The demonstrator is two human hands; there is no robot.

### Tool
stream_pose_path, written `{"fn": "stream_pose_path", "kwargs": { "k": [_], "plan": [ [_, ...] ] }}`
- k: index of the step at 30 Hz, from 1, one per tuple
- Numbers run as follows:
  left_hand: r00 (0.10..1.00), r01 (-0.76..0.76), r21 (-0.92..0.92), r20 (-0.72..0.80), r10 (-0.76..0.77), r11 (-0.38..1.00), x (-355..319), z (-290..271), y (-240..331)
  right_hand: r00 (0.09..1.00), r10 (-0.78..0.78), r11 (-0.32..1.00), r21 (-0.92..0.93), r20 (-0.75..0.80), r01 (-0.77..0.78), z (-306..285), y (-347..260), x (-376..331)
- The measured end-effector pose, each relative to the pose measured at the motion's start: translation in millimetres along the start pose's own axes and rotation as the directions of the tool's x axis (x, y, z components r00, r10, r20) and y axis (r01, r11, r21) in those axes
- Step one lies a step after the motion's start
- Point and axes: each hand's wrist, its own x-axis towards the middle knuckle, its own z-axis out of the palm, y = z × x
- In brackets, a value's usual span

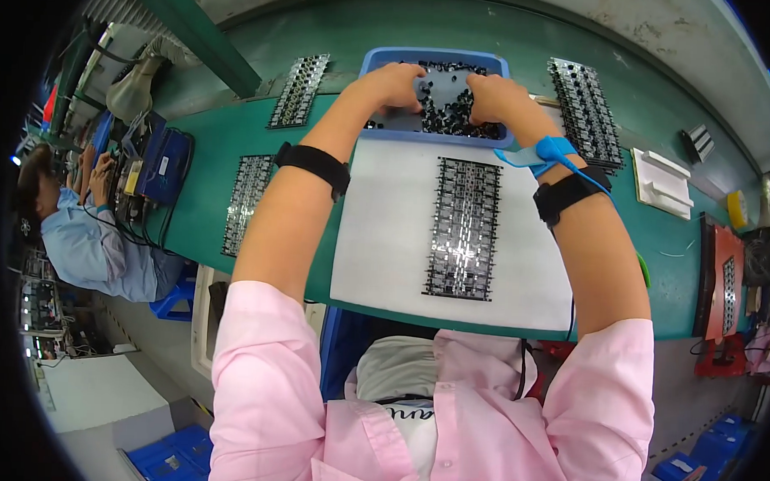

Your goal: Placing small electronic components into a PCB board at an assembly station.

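Both hands reach into a shallow blue tray (pixel 434 54) on the far side of the bench. Small black parts (pixel 444 120) lie scattered and heaped inside it. My left hand (pixel 397 86) is over the tray's left half, fingers bent down and apart. Over the right half, my right hand (pixel 497 98) dips its parted fingers to the heap. I see nothing held in either hand, though the fingertips are partly hidden. A panel of small boards (pixel 464 230) lies on a white foam sheet (pixel 376 240) between my forearms.
More board panels lie at the left (pixel 249 203), far left (pixel 299 91) and far right (pixel 586 112). A white block (pixel 663 182) rests at the right. A blue strap (pixel 551 151) with a cord circles my right wrist. A co-worker (pixel 105 239) sits at the left.
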Motion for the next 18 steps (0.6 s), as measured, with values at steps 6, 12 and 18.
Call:
{"fn": "stream_pose_path", "kwargs": {
  "k": [6, 12, 18],
  "plan": [
    [0.985, -0.081, -0.228, 0.128, 0.113, 0.97, 24, 19, 6, 0.991, -0.102, 0.972, 0.222, 0.087, 0.08, 21, -7, 19],
    [0.997, -0.07, -0.27, 0.011, 0.076, 0.96, 23, 10, 13, 0.993, -0.046, 0.867, 0.498, 0.108, -0.014, 3, 0, 15],
    [0.978, -0.173, -0.275, -0.159, 0.132, 0.946, 27, 17, 8, 0.998, 0.035, 0.852, 0.523, -0.058, 0.001, 14, 2, 21]
  ]
}}
